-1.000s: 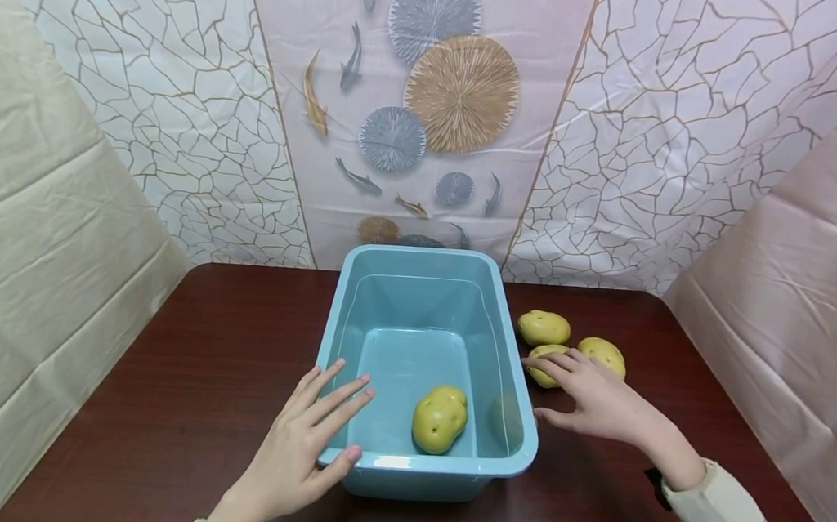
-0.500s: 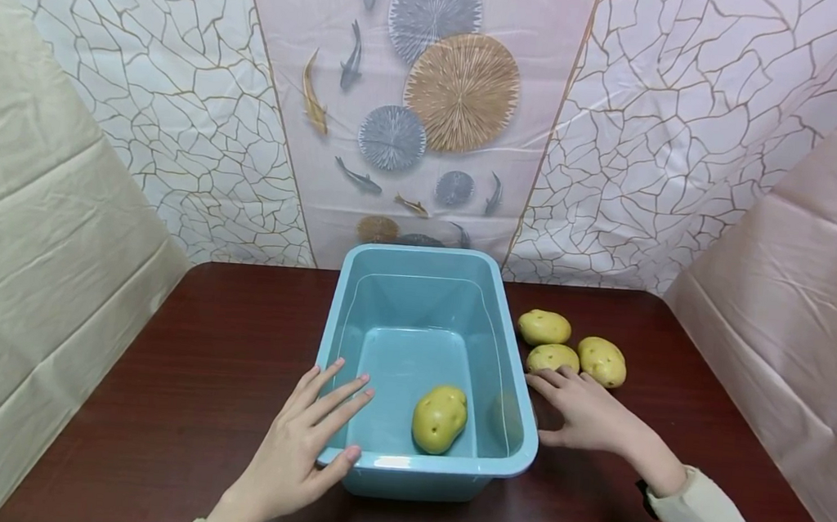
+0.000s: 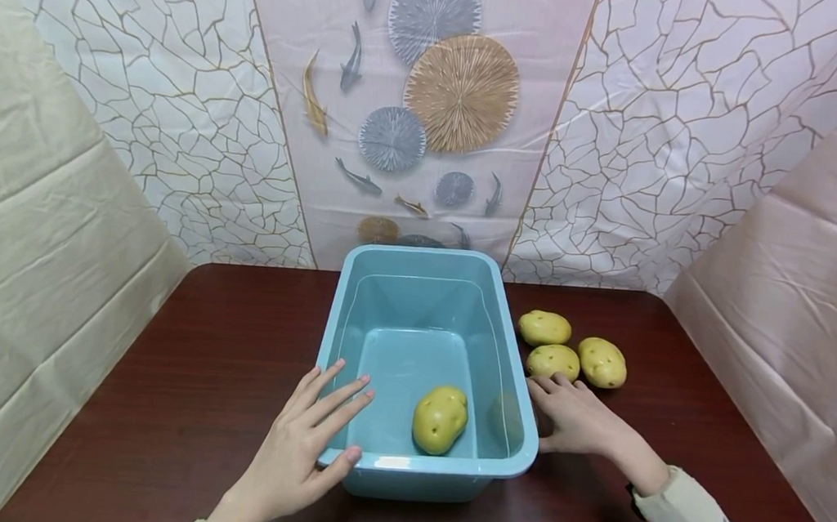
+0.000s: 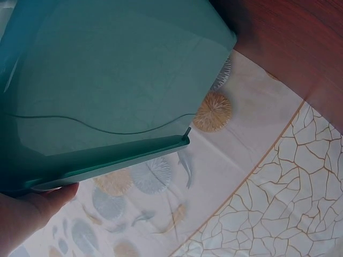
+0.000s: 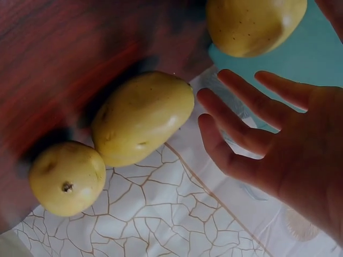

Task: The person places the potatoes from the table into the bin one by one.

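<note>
My left hand (image 3: 294, 440) rests at the near left corner of the blue plastic tub (image 3: 434, 463), its fingers extended and spread over the rim. In the left wrist view, one fingertip (image 4: 67, 194) shows right at the rim. A potato (image 3: 439, 420) lies inside the tub near its front. Outside the tub's right wall is my right hand (image 3: 586, 422), just in front of a potato (image 3: 554, 362). The right wrist view shows its fingers straight and apart, with a potato (image 5: 254, 24) between thumb and fingers, overlapping the tub; I cannot tell whether they touch it.
Two more potatoes (image 3: 544, 328) (image 3: 602, 362) lie right of the tub on the dark wooden table (image 3: 217, 376). A patterned cloth (image 3: 461, 100) hangs behind the table. Pale fabric walls (image 3: 27, 263) slope at both sides.
My right hand has drawn back toward the near side and slightly left, uncovering more of the potatoes beyond it. My left hand, the tub and the potato inside have stayed in place.
</note>
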Demonstrator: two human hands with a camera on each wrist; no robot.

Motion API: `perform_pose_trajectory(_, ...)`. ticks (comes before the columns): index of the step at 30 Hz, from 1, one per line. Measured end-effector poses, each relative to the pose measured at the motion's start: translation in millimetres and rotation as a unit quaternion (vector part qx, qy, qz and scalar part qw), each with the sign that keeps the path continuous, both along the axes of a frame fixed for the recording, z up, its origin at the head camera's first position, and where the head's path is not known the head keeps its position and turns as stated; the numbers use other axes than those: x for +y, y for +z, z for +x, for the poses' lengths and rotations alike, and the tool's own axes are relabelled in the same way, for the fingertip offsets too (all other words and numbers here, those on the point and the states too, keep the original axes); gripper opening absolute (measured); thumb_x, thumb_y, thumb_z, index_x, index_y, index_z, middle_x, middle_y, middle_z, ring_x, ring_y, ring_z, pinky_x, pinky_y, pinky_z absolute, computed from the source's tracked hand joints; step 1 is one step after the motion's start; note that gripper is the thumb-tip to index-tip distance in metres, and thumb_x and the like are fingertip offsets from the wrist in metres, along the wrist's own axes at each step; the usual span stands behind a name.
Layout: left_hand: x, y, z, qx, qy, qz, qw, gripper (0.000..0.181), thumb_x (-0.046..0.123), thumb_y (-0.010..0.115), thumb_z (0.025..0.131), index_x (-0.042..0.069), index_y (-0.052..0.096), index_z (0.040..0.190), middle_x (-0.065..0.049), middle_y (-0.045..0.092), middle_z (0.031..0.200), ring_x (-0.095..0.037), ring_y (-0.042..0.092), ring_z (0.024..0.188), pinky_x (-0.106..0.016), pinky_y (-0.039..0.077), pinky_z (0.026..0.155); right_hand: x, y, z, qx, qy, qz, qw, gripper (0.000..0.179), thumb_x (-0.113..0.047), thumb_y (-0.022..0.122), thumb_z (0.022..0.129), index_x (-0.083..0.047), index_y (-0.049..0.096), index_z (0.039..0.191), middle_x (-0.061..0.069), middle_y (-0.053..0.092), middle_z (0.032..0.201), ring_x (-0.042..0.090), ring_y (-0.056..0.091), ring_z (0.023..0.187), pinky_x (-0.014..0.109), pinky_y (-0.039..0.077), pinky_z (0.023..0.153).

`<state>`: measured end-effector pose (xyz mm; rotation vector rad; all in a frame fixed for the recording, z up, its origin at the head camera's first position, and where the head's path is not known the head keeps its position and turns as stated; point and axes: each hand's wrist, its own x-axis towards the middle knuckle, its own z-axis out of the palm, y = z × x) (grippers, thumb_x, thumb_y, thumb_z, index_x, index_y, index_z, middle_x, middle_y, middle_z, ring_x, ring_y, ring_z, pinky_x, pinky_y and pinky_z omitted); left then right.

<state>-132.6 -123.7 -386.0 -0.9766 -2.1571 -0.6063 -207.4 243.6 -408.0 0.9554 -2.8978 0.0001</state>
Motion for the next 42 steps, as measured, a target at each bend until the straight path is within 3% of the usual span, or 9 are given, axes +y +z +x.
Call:
perform_pose_trajectory(15, 0.0, 1.6, 1.3, 0.001, -0.002, 0.002, 1.0000, 0.045, 0.039, 0.036, 0.093, 0.013, 0.051, 0.126, -0.004, 0.052, 0.129, -0.027, 0.032, 0.131, -0.037, 0.012, 0.112, -3, -13.8, -9.1, -0.043, 0.015, -0.011, 0.9989, 0.072, -0.067, 0.065, 0.060, -0.018, 0.056, 0.112, 0.001, 0.057, 0.105, 0.021, 0.047, 0.089, 0.040, 0.040, 0.064)
perform_pose_trajectory(23, 0.3, 1.6, 0.5, -0.001, -0.003, 0.002, 1.0000, 0.045, 0.039, 0.036, 0.093, 0.013, 0.051, 0.127, -0.005, 0.052, 0.128, -0.027, 0.032, 0.131, -0.037, 0.012, 0.112, -5, -19.5, -11.5, -0.048, 0.024, -0.024, 0.9983, 0.048, -0.051, 0.069, 0.065, -0.023, 0.061, 0.103, 0.001, 0.056, 0.099, 0.024, 0.049, 0.092, 0.044, 0.042, 0.063)
perform_pose_trajectory(27, 0.5, 1.4, 0.6, -0.004, -0.001, 0.000, 1.0000, 0.045, 0.040, 0.036, 0.093, 0.014, 0.050, 0.127, -0.005, 0.052, 0.129, -0.027, 0.032, 0.131, -0.038, 0.013, 0.112, -5, -19.5, -11.6, -0.046, 0.019, -0.022, 0.9985, 0.050, -0.051, 0.069, 0.065, -0.019, 0.058, 0.102, 0.000, 0.054, 0.095, 0.024, 0.049, 0.091, 0.042, 0.042, 0.063)
perform_pose_trajectory(34, 0.6, 2.1, 0.0, -0.006, -0.001, -0.002, 1.0000, 0.045, 0.039, 0.037, 0.092, 0.014, 0.051, 0.127, -0.004, 0.052, 0.129, -0.027, 0.032, 0.131, -0.037, 0.012, 0.113, -1, -17.5, -9.2, -0.055, -0.013, -0.011, 0.9984, 0.073, -0.059, 0.072, 0.056, -0.014, 0.050, 0.109, 0.000, 0.053, 0.095, 0.023, 0.050, 0.092, 0.041, 0.042, 0.064)
perform_pose_trajectory(42, 1.0, 1.1, 0.3, -0.002, 0.001, 0.001, 1.0000, 0.045, 0.040, 0.037, 0.092, 0.014, 0.051, 0.126, -0.005, 0.054, 0.127, -0.027, 0.033, 0.131, -0.039, 0.015, 0.111, 0, -13.3, -3.8, -0.043, -0.039, 0.019, 0.9981, 0.074, -0.043, 0.076, 0.052, -0.008, 0.047, 0.112, 0.004, 0.053, 0.097, 0.026, 0.050, 0.091, 0.041, 0.042, 0.065)
